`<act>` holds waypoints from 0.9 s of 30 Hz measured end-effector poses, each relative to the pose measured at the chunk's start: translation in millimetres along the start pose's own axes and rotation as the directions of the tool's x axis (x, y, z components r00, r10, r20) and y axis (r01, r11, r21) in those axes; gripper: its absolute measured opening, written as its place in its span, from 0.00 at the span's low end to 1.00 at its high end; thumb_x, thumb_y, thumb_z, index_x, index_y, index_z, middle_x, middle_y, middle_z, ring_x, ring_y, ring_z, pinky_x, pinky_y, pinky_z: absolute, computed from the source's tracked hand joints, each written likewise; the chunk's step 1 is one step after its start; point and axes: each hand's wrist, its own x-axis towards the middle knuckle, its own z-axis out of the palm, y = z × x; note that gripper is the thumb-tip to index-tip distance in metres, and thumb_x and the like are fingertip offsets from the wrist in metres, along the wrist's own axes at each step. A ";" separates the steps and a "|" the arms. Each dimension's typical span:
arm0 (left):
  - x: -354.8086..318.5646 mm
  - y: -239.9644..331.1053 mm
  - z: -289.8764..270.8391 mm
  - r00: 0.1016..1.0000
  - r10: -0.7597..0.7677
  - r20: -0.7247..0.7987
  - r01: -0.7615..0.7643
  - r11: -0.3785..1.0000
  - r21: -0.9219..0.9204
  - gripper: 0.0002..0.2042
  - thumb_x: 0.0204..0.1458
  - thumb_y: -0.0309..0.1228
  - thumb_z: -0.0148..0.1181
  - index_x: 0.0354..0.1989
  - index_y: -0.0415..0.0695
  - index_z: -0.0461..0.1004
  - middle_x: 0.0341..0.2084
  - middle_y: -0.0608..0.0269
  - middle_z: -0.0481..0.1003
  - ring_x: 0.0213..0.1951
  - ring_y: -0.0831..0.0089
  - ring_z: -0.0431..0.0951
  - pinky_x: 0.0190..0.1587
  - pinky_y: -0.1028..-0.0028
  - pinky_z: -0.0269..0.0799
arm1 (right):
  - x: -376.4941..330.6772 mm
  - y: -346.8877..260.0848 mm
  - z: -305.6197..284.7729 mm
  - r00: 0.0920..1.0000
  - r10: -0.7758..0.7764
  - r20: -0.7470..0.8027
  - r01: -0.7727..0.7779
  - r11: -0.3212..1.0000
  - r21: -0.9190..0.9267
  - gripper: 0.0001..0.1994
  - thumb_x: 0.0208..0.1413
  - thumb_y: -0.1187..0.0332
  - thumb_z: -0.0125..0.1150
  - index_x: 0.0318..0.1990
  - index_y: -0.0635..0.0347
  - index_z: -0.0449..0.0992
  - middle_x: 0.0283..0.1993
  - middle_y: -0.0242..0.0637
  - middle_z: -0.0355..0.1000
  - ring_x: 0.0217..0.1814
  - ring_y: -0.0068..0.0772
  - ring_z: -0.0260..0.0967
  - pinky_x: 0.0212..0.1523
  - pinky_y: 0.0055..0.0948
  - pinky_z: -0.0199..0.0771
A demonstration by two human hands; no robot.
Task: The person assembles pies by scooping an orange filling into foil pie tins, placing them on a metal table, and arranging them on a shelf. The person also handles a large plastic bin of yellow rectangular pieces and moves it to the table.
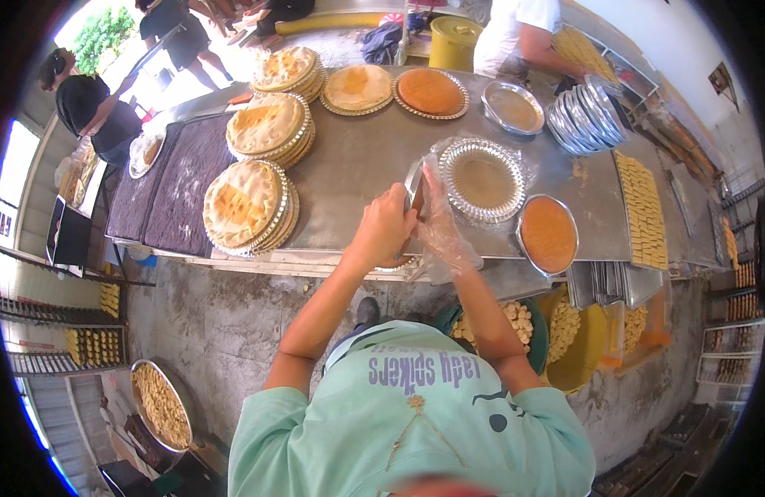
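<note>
Pressing a shiny, curved, metal-edged piece [413, 180] edge-on between both hands, over the counter [345, 186]. Closing the bare left fingers [398, 217] on it; laying the right fingers [432, 186], wrapped in clear, crinkly plastic, along its far side, too hidden to tell if clamped. Probably midway through handling this piece; seemingly calling next for a level, even hold so as not to bend thin metal. Left of the fingers, showing stacked pies [242, 203] with pale, crimped, matte crusts and golden glazed patches. Just right of the fingers, showing nested foil pans [482, 184], round, fluted and bright under clear film; farther right, a smooth, orange-brown pie [549, 234].
</note>
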 end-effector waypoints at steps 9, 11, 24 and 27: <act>9.4 8.0 15.5 0.998 -0.008 0.062 0.007 1.000 0.007 0.10 0.41 0.26 0.55 0.28 0.35 0.62 0.24 0.41 0.70 0.28 0.43 0.71 0.32 0.55 0.65 | -18.8 -3.9 1.9 0.954 0.181 -0.238 -0.103 0.946 0.306 0.45 0.42 0.73 0.61 0.66 0.60 0.39 0.66 0.49 0.42 0.69 0.47 0.39 0.67 0.43 0.39; 10.7 5.6 17.2 0.994 -0.038 0.105 0.037 0.999 0.013 0.11 0.41 0.26 0.55 0.30 0.35 0.62 0.30 0.39 0.70 0.32 0.40 0.70 0.36 0.52 0.66 | -21.2 -3.1 0.6 0.948 0.227 -0.224 -0.115 0.898 0.426 0.44 0.42 0.75 0.60 0.66 0.60 0.39 0.67 0.48 0.41 0.69 0.44 0.40 0.66 0.43 0.42; 5.5 21.9 41.5 0.986 0.133 0.102 -0.137 0.990 0.032 0.14 0.36 0.24 0.59 0.32 0.35 0.64 0.43 0.47 0.65 0.40 0.48 0.70 0.40 0.59 0.69 | -33.0 49.5 18.7 0.850 0.519 -0.091 0.003 0.168 0.986 0.24 0.61 0.58 0.43 0.63 0.50 0.49 0.58 0.33 0.59 0.54 0.32 0.64 0.51 0.35 0.70; 5.0 34.8 43.7 0.965 0.130 0.228 -0.163 0.978 0.131 0.13 0.37 0.22 0.55 0.34 0.36 0.64 0.45 0.48 0.64 0.42 0.48 0.71 0.42 0.57 0.70 | -32.9 41.0 27.2 0.861 0.241 -0.447 0.141 0.732 0.666 0.26 0.59 0.57 0.47 0.63 0.50 0.51 0.58 0.34 0.59 0.57 0.34 0.61 0.55 0.37 0.66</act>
